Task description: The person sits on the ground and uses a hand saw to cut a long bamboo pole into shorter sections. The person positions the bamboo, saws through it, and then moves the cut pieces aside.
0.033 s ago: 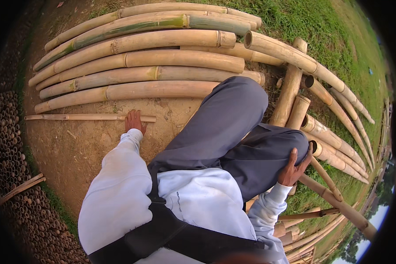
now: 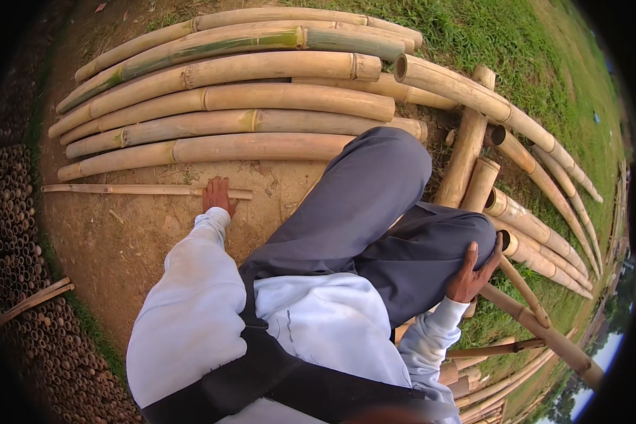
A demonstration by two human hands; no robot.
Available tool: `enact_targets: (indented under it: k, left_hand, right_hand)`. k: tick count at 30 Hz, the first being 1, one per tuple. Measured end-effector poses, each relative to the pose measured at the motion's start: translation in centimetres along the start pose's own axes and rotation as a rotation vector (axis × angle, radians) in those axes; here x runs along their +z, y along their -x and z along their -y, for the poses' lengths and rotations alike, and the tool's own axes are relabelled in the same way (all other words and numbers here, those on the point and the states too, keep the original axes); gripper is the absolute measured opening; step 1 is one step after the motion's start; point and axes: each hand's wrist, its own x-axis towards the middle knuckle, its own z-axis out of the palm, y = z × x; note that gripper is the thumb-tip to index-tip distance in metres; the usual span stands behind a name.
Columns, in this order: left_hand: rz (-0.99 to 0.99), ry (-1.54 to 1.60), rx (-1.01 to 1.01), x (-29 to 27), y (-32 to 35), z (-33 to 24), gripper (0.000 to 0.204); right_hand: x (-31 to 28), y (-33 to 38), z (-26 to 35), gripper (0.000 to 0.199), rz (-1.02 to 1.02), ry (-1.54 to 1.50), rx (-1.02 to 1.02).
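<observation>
My left hand point(image 2: 219, 196) reaches out over the bare soil and is closed over a thin bamboo pole point(image 2: 148, 189), near the pole's right end. The pole lies flat on the ground, its far end pointing left. My right hand point(image 2: 468, 277) rests on my bent right knee point(image 2: 466, 244) with thumb and fingers apart, holding nothing. Beyond the thin pole, several thick bamboo poles point(image 2: 261, 147) lie side by side, one of them partly green. My raised left knee point(image 2: 396, 159) hides the right end of the nearest thick pole.
At right, a bamboo post point(image 2: 466, 152) and cut bamboo lengths point(image 2: 537, 230) stand close to my legs. A slanting bamboo bar point(image 2: 544, 332) runs beside my right arm. A stack of small bamboo pieces point(image 2: 42, 332) fills the left edge. Grass point(image 2: 537, 85) spreads behind.
</observation>
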Motion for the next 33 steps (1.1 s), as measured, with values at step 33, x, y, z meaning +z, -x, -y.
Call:
enact_targets:
  k: [33]
  left_hand:
    - [0.373,-0.195,0.277,6.7,2.6,8.0,0.031]
  right_hand:
    - [1.9,-0.8,-1.0,0.065,-0.131,0.006,-0.165]
